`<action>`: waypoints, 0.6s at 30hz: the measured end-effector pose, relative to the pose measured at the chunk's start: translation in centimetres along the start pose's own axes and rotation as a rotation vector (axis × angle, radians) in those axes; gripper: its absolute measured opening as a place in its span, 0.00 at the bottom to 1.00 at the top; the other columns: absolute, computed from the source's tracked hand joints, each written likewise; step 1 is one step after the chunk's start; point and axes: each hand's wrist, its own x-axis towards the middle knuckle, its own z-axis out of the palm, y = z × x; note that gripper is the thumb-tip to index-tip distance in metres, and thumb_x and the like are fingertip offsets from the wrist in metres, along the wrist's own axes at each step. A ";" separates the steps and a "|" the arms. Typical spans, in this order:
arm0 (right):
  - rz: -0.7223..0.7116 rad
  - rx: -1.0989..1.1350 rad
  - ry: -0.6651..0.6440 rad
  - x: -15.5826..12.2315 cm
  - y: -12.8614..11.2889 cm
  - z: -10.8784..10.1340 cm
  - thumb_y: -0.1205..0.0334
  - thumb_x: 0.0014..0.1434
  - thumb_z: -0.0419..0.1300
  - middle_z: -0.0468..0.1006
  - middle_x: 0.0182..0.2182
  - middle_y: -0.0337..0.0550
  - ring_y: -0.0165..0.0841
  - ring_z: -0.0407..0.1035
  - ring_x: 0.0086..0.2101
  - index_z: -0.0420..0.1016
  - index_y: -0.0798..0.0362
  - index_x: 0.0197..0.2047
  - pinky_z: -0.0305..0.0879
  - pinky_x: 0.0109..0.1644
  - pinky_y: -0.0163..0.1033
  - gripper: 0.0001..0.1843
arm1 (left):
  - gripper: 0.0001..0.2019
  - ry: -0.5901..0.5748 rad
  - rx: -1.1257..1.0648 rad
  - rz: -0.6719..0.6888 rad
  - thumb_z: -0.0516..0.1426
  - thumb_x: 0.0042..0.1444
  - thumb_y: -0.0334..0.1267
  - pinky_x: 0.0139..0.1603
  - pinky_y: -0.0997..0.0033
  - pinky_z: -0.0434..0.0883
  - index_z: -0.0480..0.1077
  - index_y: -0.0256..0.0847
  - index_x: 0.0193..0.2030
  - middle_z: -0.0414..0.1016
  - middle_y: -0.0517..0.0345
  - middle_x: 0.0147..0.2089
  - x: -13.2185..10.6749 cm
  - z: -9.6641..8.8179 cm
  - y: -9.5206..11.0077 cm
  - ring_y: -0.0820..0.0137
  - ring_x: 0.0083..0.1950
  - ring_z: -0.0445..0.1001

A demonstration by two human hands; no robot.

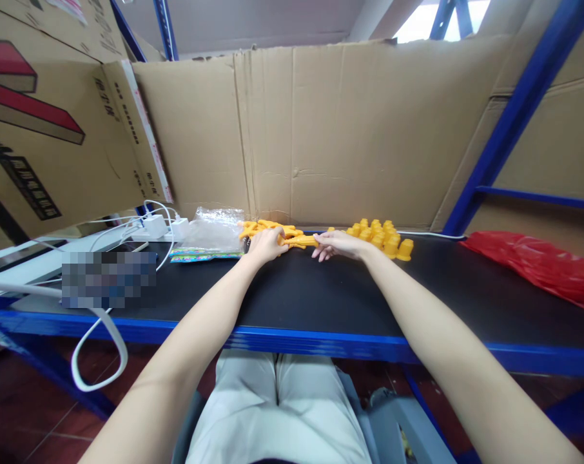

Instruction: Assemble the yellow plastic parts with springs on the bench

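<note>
Between my two hands a slim yellow plastic piece (301, 241) is held level above the black tabletop. My left hand (267, 245) has its fingers closed on the left end of the piece, beside a heap of similar yellow plastic pieces (272, 227). At the right end, my right hand (338, 245) pinches it between thumb and fingers. Just right of that hand stand several yellow cup-shaped pieces (391, 245) in rows, partly hidden by it. The exact kind of the held piece is too small to tell.
Clear plastic bags (209, 233) lie left of the heap. White chargers and cables (154, 227) are farther left, beside a blurred-out object (109, 278). A red plastic bag (534, 267) lies at the right. Cardboard (360, 129) walls the back; a blue rail (316, 341) edges the front.
</note>
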 end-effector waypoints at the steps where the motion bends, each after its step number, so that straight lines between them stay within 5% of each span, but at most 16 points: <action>1: 0.004 -0.001 0.007 0.0 0.0 0.0 0.53 0.62 0.55 0.80 0.30 0.51 0.29 0.73 0.24 0.69 0.58 0.36 0.68 0.26 0.31 0.15 | 0.14 -0.002 -0.002 -0.002 0.59 0.51 0.46 0.39 0.68 0.66 0.70 0.43 0.42 0.78 0.53 0.39 0.0 -0.1 0.0 0.60 0.42 0.75; 14: 0.004 0.290 0.091 0.7 0.5 0.6 0.60 0.63 0.56 0.78 0.31 0.46 0.26 0.71 0.27 0.72 0.58 0.38 0.70 0.32 0.31 0.09 | 0.14 -0.001 -0.003 -0.013 0.59 0.51 0.46 0.39 0.68 0.67 0.70 0.43 0.42 0.77 0.53 0.39 0.3 0.6 -0.6 0.61 0.42 0.75; 18: -0.032 0.405 0.179 0.7 -0.1 0.4 0.64 0.61 0.58 0.77 0.29 0.44 0.25 0.70 0.26 0.71 0.57 0.38 0.68 0.31 0.30 0.05 | 0.21 0.029 -0.055 0.035 0.57 0.53 0.50 0.40 0.68 0.67 0.66 0.43 0.51 0.76 0.53 0.40 0.1 0.4 -0.5 0.62 0.43 0.75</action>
